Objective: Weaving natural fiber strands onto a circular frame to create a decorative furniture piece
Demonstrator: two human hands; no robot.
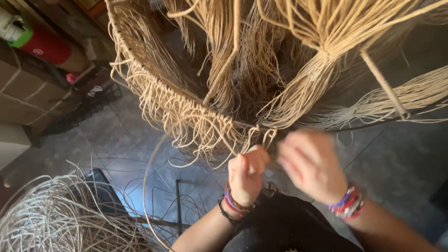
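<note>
Roughly the left stretch of the round metal frame was already wrapped in knotted tan cord; the dark rim to the right was left bare. Loose strands at the weave's edge were pinched shut in the left hand. The right hand was blurred, so its grip could not be told. Pale wiry coils were heaped lower left.

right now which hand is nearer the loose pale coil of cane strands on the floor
Left. The left hand pinches strands at the woven rim, on the side of the loose pale coil of cane strands; the right hand is farther off.
</note>
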